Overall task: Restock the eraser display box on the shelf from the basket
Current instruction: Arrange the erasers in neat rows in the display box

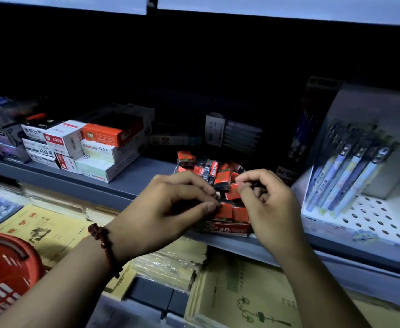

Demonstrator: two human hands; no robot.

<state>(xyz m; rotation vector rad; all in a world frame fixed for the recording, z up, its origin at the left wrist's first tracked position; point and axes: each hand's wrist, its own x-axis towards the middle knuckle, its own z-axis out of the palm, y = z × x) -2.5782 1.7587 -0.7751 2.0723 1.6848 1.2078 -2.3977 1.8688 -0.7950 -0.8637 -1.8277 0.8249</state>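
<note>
The red eraser display box (229, 229), marked 2B, stands at the front edge of the grey shelf (132, 183). It is heaped with several red-and-black erasers (214, 170). My left hand (170, 209) pinches a red eraser (225, 209) at the front of the box between thumb and fingers. My right hand (269, 204) hovers just right of it and pinches another red eraser (235, 189) over the box. The red basket (7, 268) sits at the lower left, partly out of view.
Stacked white and orange refill boxes (92, 147) fill the shelf's left part. A white pen display (360, 183) with upright pens stands to the right. Dark pen packs (232, 133) lie behind the eraser box. Yellow exercise books (239, 294) cover the lower shelf.
</note>
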